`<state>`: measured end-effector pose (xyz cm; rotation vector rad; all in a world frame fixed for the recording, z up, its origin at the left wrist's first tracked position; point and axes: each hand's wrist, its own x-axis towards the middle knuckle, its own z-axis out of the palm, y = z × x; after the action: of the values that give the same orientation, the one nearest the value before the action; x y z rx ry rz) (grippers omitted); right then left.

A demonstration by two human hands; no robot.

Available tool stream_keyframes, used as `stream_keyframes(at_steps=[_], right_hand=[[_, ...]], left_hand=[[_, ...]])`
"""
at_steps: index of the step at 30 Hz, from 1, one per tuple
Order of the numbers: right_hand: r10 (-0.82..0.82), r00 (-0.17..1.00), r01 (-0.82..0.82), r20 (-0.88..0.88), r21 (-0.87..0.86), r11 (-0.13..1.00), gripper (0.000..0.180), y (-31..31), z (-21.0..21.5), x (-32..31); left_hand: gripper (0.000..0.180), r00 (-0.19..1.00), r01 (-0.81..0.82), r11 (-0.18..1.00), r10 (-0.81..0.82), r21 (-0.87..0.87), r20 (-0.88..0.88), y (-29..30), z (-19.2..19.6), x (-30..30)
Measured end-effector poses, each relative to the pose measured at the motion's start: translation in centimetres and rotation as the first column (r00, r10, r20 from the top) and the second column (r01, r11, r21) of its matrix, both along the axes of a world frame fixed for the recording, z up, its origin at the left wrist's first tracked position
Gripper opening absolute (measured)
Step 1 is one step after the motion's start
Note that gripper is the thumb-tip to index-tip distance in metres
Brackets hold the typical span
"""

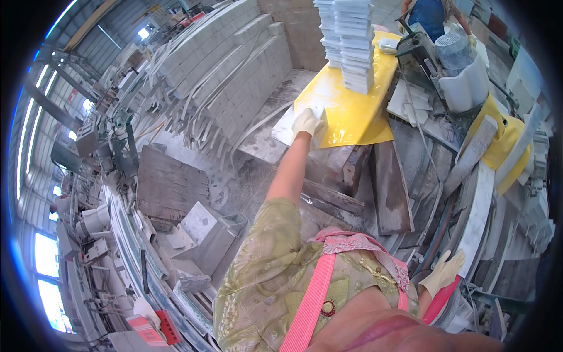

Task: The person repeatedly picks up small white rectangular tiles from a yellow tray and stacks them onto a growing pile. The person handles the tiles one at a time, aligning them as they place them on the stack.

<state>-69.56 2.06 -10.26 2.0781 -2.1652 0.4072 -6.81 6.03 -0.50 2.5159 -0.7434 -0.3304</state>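
My left hand (309, 123), in a pale glove, reaches forward to the near left edge of a wet yellow sheet (358, 120). Its fingers are curled on a thin white tile (319, 136), partly covered by the hand. Beyond it, tall stacks of white tiles (355, 70) stand on the sheet. At lower right, my right hand (444, 273), also gloved, has its fingers stretched out and apart. It is beside the near end of a long white strip (478, 226), and I cannot tell whether it touches the strip. Nothing shows in its fingers.
Long grey stone blocks (229, 64) are piled at far left. A machine with a grey motor (454, 53) stands at far right, with another person (431, 17) behind it. Wooden boards (392, 193) lean below the yellow sheet. A second yellow sheet (507, 138) hangs right.
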Motion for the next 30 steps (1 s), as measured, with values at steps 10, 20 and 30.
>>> stream_keyframes(at_steps=[10, 20, 30], right_hand=[[-0.002, 1.000, 0.002, 0.009, -0.019, 1.000, 0.057, 0.5, -0.1, -0.1], [-0.056, 0.998, 0.056, -0.023, -0.014, 0.998, 0.055, 0.9, -0.2, -0.1], [-0.065, 0.998, 0.066, 0.016, -0.009, 0.998, 0.053, 1.6, -1.1, -0.3]], left_hand=[[0.066, 0.999, 0.027, 1.000, -0.027, -0.005, 0.031, -0.2, -0.5, 0.5], [0.058, 0.999, -0.011, 0.999, 0.013, -0.032, 0.047, -0.1, -0.2, 0.1], [0.059, 0.999, 0.011, 0.999, -0.010, -0.035, 0.035, 0.0, -0.5, 0.3]])
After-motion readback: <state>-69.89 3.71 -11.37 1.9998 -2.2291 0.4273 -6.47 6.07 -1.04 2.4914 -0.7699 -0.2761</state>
